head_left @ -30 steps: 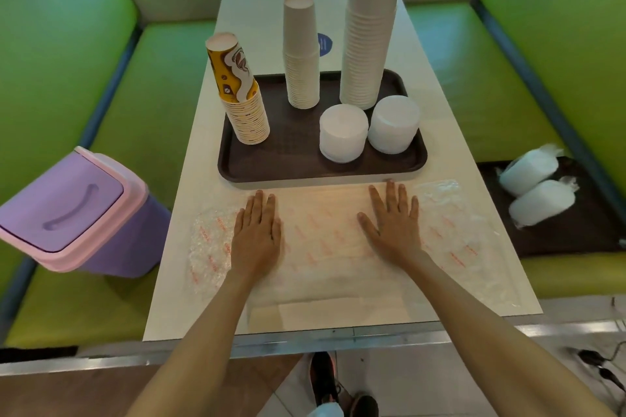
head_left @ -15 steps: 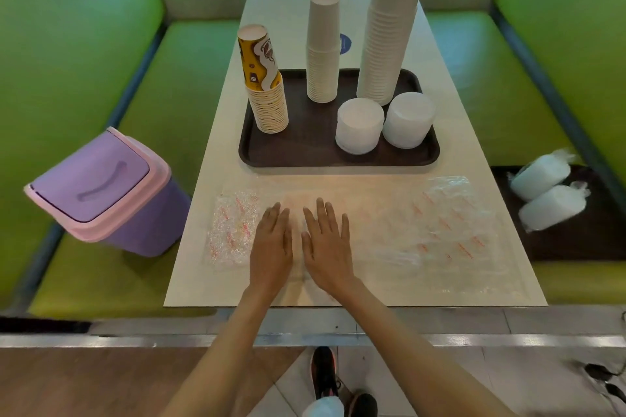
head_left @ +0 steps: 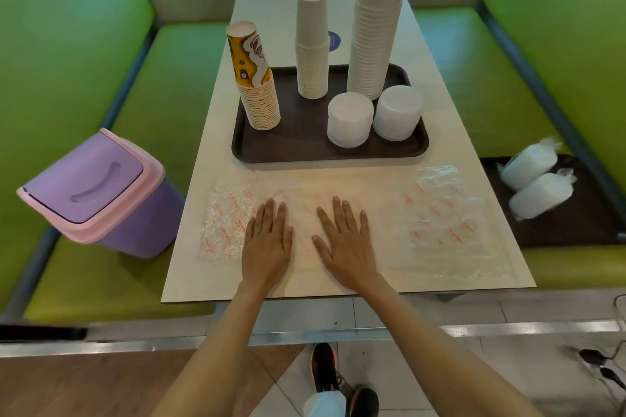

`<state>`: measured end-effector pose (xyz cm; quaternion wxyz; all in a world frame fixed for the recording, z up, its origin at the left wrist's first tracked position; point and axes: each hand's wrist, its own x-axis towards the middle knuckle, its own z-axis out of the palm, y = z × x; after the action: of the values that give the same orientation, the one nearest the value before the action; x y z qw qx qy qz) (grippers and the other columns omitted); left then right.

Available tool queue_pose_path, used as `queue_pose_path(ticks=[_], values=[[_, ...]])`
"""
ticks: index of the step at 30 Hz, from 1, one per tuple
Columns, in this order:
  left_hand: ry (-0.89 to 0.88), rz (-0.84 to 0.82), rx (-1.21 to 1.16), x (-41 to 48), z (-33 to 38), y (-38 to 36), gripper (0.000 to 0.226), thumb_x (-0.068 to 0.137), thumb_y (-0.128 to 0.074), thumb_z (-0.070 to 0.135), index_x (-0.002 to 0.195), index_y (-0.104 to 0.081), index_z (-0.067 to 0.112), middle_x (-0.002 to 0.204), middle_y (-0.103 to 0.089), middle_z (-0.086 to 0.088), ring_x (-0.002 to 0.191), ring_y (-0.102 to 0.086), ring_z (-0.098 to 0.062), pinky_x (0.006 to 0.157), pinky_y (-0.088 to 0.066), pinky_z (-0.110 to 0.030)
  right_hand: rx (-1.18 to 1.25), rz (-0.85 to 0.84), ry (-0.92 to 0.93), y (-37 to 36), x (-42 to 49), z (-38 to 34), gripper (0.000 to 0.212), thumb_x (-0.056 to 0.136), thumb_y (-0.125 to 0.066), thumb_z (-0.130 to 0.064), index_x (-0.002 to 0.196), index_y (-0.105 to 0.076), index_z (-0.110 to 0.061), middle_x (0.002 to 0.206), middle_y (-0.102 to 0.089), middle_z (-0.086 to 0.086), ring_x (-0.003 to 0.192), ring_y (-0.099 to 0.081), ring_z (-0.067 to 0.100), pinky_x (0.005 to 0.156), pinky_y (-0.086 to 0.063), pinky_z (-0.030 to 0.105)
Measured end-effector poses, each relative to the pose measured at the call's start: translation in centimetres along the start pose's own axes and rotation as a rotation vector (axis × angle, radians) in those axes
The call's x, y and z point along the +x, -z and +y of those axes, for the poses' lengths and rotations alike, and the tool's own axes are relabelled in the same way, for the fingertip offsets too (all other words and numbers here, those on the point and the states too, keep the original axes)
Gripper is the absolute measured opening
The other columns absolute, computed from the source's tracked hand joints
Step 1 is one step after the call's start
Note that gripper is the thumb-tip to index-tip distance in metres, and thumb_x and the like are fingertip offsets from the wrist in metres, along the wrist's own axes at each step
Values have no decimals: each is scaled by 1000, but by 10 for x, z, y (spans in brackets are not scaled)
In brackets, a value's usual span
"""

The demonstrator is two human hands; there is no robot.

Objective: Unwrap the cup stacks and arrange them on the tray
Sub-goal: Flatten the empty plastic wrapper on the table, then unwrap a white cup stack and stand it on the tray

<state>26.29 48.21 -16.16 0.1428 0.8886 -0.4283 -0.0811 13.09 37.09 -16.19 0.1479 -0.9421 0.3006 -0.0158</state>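
A dark brown tray (head_left: 298, 149) on the white table carries a yellow printed cup stack (head_left: 255, 85), a short plain cup stack (head_left: 312, 44), a tall plain cup stack (head_left: 374, 27) and two stacks of white lids (head_left: 350, 120) (head_left: 398, 113). In front of the tray a clear plastic wrapper with red print (head_left: 440, 223) lies flat. My left hand (head_left: 267, 244) and my right hand (head_left: 343, 242) press on it palm down, fingers straight, a short gap between them.
A purple bin with a pink rim (head_left: 98, 193) stands on the green bench at the left. Two wrapped white stacks (head_left: 535, 179) lie on a second dark tray (head_left: 576, 234) on the right bench. The table's near edge is just below my wrists.
My hands slid together from wide apart to the wrapper's left-middle, then spread slightly again. The wrapper stays flat on the table.
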Motion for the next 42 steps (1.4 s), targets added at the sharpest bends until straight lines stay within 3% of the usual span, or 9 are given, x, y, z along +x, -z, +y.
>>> queue_pose_path(ticks=[12, 15, 18, 20, 22, 29, 33, 37, 42], values=[[26, -78, 31, 2, 4, 5, 83, 80, 11, 55, 153, -7, 20, 161, 1, -3, 148, 2, -18, 116, 7, -30, -25, -33, -175, 30, -19, 75, 104, 65, 31, -78, 153, 6, -28, 159, 18, 7, 146, 20, 24, 114, 18, 44], [56, -81, 26, 6, 13, 15, 70, 89, -11, 47, 150, -23, 15, 159, -15, -9, 146, -12, -25, 117, -9, -38, 4, -2, -176, 40, -16, 74, 93, 76, 10, -67, 153, -19, -22, 161, -3, 12, 149, 3, 28, 116, 9, 47], [133, -33, -4, 21, 27, 31, 46, 93, -45, 22, 138, -44, 12, 149, -35, -11, 138, -29, -28, 110, -24, -42, 77, 178, -174, 55, -3, 73, 70, 88, -16, -50, 130, -57, -12, 145, -43, 21, 139, -34, 38, 113, -18, 55], [158, 17, -68, 33, 42, 41, 41, 91, -51, 20, 131, -51, 11, 141, -42, -11, 131, -38, -28, 105, -30, -42, 106, 300, -167, 66, 9, 75, 55, 90, -29, -41, 114, -66, -9, 127, -58, 23, 123, -52, 40, 105, -32, 58], [123, 39, -136, 47, 62, 51, 39, 92, -53, 23, 130, -52, 12, 139, -45, -11, 127, -42, -27, 103, -35, -40, 106, 350, -168, 79, 21, 78, 51, 90, -32, -39, 111, -67, -8, 119, -63, 21, 115, -57, 40, 101, -36, 58], [-182, 30, -284, 88, 145, 67, 36, 91, -56, 16, 126, -55, 10, 126, -56, -8, 112, -55, -23, 88, -46, -33, 124, 347, -256, 118, 37, 101, 59, 89, -30, -44, 133, -56, -14, 139, -52, 13, 136, -38, 31, 115, -9, 47], [-315, -11, -325, 107, 209, 65, 34, 92, -55, 15, 125, -56, 9, 123, -59, -9, 104, -60, -25, 85, -48, -34, 114, 485, -313, 142, 37, 145, 60, 92, -26, -47, 122, -63, -11, 122, -64, 9, 122, -52, 30, 112, -14, 48], [-440, -60, -358, 126, 281, 51, 30, 92, -52, 13, 120, -57, 7, 114, -60, -12, 96, -62, -28, 82, -49, -37, 115, 554, -390, 174, 27, 205, 36, 99, -45, -32, 122, -62, -10, 123, -64, 8, 122, -51, 26, 114, -11, 45], [-485, -80, -406, 147, 368, 23, 25, 92, -50, 11, 113, -59, 2, 105, -60, -14, 89, -61, -31, 76, -44, -34, 112, 594, -498, 200, 14, 288, 34, 100, -46, -29, 123, -61, -9, 124, -63, 11, 119, -53, 29, 112, -15, 45]])
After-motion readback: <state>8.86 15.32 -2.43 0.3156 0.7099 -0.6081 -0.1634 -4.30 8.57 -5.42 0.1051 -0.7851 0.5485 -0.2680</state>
